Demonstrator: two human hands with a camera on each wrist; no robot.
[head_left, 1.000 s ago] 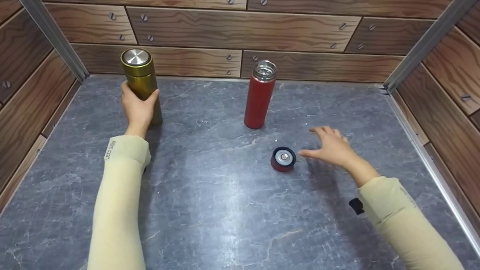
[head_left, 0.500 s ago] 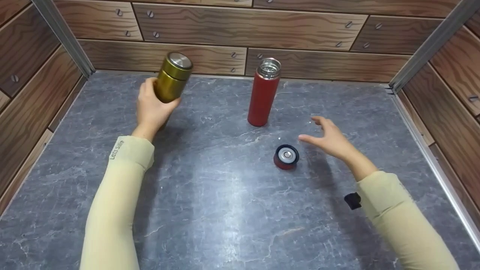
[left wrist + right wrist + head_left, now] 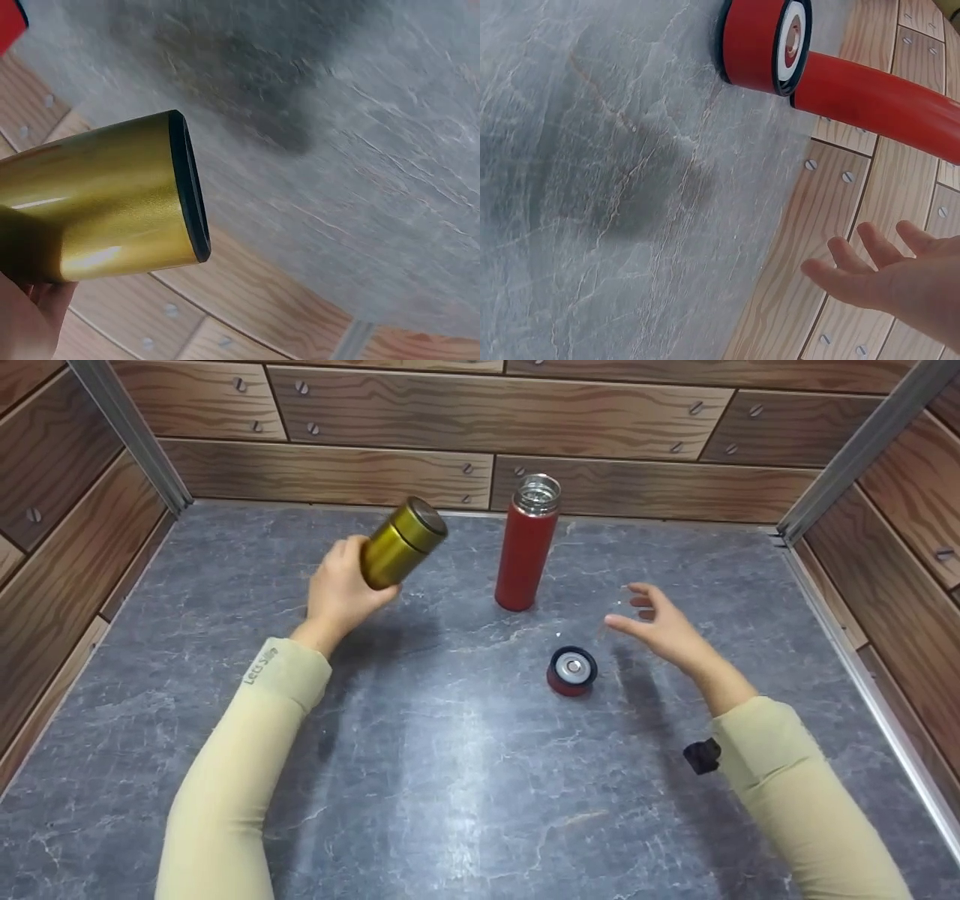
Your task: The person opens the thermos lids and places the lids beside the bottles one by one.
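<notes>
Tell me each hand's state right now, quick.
Left hand: holding the gold flask, tilted.
Right hand: open, fingers relaxed, holding nothing.

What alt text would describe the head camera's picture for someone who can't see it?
A person's left hand holds a tilted gold flask above a gray marbled tabletop. To its right stands an uncapped red flask; a red cap lies near the empty right hand.
</notes>
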